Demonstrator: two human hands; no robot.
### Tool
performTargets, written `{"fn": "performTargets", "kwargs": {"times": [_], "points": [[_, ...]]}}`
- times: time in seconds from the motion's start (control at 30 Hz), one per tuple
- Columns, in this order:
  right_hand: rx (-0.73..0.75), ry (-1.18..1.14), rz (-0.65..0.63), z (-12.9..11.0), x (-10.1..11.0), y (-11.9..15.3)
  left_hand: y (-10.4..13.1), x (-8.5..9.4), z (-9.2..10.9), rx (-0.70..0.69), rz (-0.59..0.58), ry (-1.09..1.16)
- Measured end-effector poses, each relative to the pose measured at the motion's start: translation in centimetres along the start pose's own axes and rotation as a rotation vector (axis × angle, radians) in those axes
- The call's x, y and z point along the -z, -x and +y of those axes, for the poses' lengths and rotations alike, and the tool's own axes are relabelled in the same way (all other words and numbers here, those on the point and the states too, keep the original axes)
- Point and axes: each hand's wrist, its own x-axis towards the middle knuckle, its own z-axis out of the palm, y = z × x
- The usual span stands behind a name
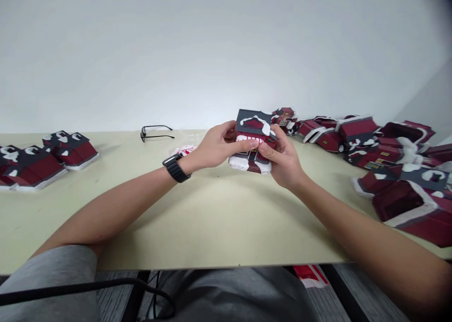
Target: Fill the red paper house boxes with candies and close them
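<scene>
Dark-red cardboard house-shaped box (253,140), its grey roof trimmed with printed white snow, sits gripped between both hands above the middle of the pale beige table (212,218), nearer the far edge than the near one. The left hand (215,148), a black watch (175,167) on its wrist, closes on the box's left side with fingers laid across the front; the right hand (282,159) clasps the right side, thumb pressed at the front panel. The box's white base appears to rest on or just over the tabletop.

Thin, creased card of this kind looks easy to crush: too firm a squeeze from either thumb could buckle a wall or tear a tab, and an uneven grip might let the half-formed shape spring open.

A heap of similar red-and-grey card boxes (395,166), some flat, some partly folded, crowds the right edge. Finished-looking house boxes (45,159) stand at the left edge. Black-framed glasses (155,132) lie near the far edge, and a small red-and-white wrapper (183,149) lies just beside the left wrist.
</scene>
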Motion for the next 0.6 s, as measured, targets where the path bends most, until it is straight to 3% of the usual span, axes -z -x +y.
{"fn": "performTargets", "kwargs": {"times": [0.17, 0.33, 0.43, 0.6], "points": [[-0.02, 0.091, -0.016, 0.6, 0.7, -0.1, -0.2, 1.1, 1.1, 0.05, -0.087, -0.148], [-0.126, 0.05, -0.203, 0.8, -0.1, 0.4, 0.6, 2.9, 3.8, 0.028, -0.159, -0.583], [-0.115, 0.031, -0.27, 0.5, -0.7, 0.6, 2.8, 4.5, 4.9, 0.096, -0.139, -0.748], [-0.117, 0.058, -0.237, 0.9, -0.3, 0.4, 9.5, 8.1, 6.2, 0.256, -0.206, -0.784]]}}
